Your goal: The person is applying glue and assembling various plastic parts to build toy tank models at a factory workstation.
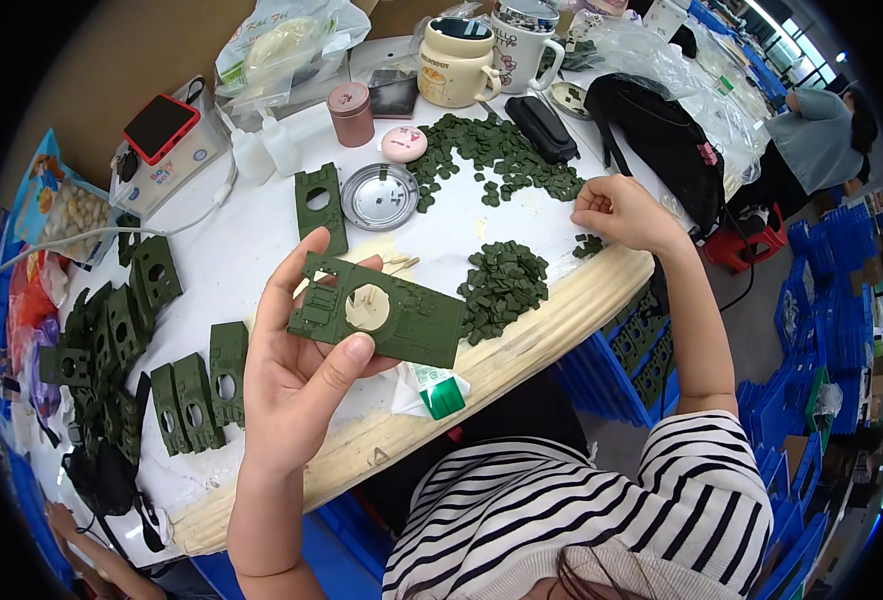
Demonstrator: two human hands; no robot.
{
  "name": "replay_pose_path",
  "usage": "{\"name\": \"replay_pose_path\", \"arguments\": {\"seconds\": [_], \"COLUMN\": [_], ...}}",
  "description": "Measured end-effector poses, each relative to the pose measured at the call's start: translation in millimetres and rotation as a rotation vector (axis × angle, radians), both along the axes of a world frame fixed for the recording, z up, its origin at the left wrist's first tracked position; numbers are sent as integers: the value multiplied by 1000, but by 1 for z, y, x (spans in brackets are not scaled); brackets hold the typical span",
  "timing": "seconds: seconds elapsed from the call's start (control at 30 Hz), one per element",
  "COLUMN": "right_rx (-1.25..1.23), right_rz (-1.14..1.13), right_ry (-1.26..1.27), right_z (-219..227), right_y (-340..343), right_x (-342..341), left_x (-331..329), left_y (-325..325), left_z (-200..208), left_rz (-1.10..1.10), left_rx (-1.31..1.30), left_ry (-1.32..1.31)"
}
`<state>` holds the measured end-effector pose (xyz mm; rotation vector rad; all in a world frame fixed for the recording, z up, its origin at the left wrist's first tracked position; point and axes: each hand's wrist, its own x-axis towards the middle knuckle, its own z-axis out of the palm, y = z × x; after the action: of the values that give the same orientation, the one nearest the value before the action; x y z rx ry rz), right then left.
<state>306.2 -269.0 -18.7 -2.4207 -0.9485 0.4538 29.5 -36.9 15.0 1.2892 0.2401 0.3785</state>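
Observation:
My left hand (297, 390) is closed on a dark green plastic tank hull (417, 318), a flat molded piece with a round hole, thumb on its near edge and fingers beneath. Off to the right, my right hand (624, 212) is pinched together above a few small green pieces (588, 245) by the table edge; whatever sits between its fingertips is too small or hidden to make out. Two heaps of similar small green pieces lie on the white table, a larger one (497, 150) at the back and a smaller one (505, 290) beside the held hull.
More green hulls (228, 375) lie on the left, some piled up. A round metal tin (381, 196), a pink canister (351, 114), two mugs (459, 62) and a black bag (657, 140) stand farther back. A green-and-white packet (437, 393) rests near the padded table edge (382, 455).

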Motion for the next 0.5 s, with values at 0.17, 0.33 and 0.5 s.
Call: {"name": "replay_pose_path", "arguments": {"seconds": [0.17,0.33,0.5], "right_rx": [63,453,733], "right_rz": [71,172,474], "right_ry": [-122,-168,-44], "right_z": [3,42,79], "right_y": [3,46,105], "right_x": [-15,-54,-88], "left_x": [-2,-5,-3], "left_y": [10,15,16], "left_z": [-4,-8,-4], "left_rz": [-106,-79,-64], "left_rx": [-141,-108,-242], "left_ry": [-35,12,-28]}}
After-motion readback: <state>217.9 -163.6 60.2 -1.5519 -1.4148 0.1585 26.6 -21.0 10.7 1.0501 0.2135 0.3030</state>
